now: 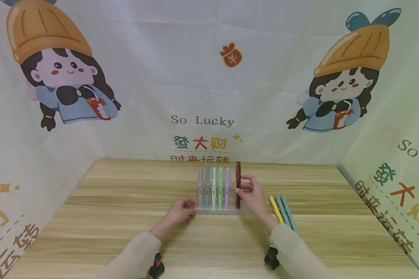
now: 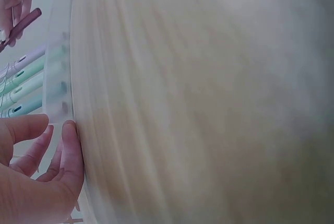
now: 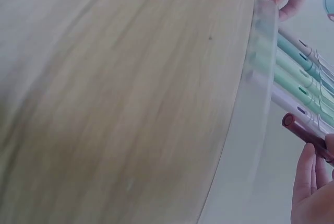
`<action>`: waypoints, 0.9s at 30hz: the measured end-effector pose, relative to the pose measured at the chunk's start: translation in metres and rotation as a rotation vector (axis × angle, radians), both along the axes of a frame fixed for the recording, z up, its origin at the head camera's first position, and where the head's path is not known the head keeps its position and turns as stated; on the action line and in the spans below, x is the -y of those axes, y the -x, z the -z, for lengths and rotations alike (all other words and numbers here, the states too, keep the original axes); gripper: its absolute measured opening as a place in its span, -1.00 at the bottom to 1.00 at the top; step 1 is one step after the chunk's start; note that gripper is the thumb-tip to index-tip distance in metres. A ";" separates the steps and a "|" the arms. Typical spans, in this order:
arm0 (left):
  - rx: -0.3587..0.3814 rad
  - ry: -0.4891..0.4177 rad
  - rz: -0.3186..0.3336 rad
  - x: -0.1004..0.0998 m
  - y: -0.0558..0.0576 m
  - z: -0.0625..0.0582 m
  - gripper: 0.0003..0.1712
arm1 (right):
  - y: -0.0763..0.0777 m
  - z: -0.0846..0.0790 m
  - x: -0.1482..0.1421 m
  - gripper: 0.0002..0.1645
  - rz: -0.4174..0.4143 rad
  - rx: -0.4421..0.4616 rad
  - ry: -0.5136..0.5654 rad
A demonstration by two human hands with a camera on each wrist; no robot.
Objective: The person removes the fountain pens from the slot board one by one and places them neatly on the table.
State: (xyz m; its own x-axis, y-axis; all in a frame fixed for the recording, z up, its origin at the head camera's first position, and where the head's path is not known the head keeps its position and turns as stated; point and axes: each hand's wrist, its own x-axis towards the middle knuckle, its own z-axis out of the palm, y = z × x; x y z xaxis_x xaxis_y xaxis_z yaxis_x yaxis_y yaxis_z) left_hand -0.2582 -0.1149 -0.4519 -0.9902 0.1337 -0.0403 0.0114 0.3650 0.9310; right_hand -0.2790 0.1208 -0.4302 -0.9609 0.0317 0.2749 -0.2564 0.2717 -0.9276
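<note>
A clear pen stand [image 1: 216, 211] sits on the wooden table, holding a row of capped pens side by side: mauve [image 1: 200, 186], teal [image 1: 207, 186], pale mint [image 1: 214, 186], green [image 1: 220, 186] and lilac [image 1: 227, 186]. My left hand [image 1: 179, 211] pinches the stand's left end between thumb and fingers, seen close up in the left wrist view. Nearly upright over the stand's right part is a dark red pen [image 1: 238, 170], which my right hand [image 1: 254, 195] pinches. In the right wrist view that pen's bottom end [image 3: 290, 120] hangs free of the stand's front ledge [image 3: 261, 62].
Right of my right forearm lie a yellow pen [image 1: 276, 209] and two blue-grey pens [image 1: 287, 213], close together on the table [image 1: 125, 201]. Behind the table's back edge hangs a printed cloth [image 1: 153, 77]. Each wrist carries a black device [image 1: 156, 265].
</note>
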 end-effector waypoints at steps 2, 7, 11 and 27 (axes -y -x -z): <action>-0.002 -0.002 -0.002 0.000 -0.001 0.000 -0.81 | -0.001 0.000 -0.003 -0.51 -0.001 0.015 -0.017; -0.005 -0.007 0.003 0.000 -0.001 0.000 -0.81 | -0.006 0.000 -0.013 -0.51 0.002 0.046 -0.062; -0.001 -0.016 0.006 0.000 -0.001 0.001 -0.81 | -0.009 0.002 -0.021 -0.50 -0.002 0.053 -0.067; 0.009 -0.026 -0.001 0.000 0.000 0.001 -0.80 | -0.022 0.007 -0.054 -0.49 0.004 0.097 -0.108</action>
